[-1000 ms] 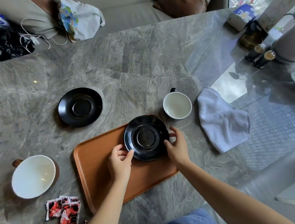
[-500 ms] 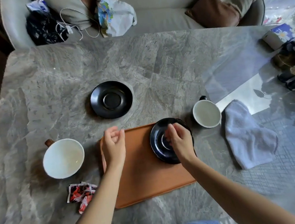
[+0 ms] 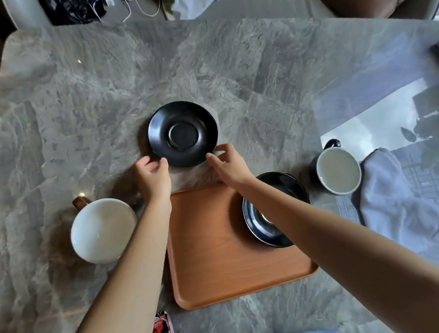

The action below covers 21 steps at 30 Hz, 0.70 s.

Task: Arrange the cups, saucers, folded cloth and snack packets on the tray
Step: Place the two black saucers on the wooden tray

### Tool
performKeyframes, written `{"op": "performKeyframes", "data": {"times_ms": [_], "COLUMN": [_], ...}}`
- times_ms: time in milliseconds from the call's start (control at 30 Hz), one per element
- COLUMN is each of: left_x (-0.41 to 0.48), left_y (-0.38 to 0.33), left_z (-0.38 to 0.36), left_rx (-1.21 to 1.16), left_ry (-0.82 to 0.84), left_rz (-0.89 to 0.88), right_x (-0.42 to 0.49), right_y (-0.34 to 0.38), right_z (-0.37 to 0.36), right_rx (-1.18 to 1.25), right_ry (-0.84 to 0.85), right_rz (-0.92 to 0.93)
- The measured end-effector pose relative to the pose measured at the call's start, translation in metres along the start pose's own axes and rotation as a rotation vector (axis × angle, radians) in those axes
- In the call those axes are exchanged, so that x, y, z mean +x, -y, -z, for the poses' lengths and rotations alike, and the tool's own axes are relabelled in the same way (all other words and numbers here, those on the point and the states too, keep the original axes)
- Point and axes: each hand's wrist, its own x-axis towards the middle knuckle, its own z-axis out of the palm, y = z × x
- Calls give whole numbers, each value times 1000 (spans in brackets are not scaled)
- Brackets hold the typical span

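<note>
While still on grey marble tabletop [image 3: 240,59] beyond orange wooden tray [image 3: 221,265]: round black saucer [image 3: 182,133]. Flanked by left hand [image 3: 153,175], right hand [image 3: 229,165], both open, fingertips at near rim, apparently for two-handed lift.

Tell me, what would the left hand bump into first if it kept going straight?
Most likely the black saucer on the table. The left hand points up at its near-left rim, fingertips almost touching; whether they already touch is unclear.
</note>
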Motion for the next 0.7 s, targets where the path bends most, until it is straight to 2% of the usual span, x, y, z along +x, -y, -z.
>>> {"op": "performKeyframes", "data": {"times_ms": [200, 367, 533, 700], "left_x": [11, 8, 3, -6], "left_y": [7, 10, 11, 2], "left_z": [-5, -7, 1, 15], "left_rx": [92, 101, 99, 25], "left_ry": [-30, -50, 33, 118], "left_rz": [-80, -109, -116, -41], "right_x": [12, 9, 4, -8], "right_y": [-1, -2, 0, 10], "right_z": [-9, -12, -13, -8], "right_rx": [-67, -45, 2, 112], "right_ry": [-137, -178, -186, -174], "right_rz": [-19, -9, -28, -14]}}
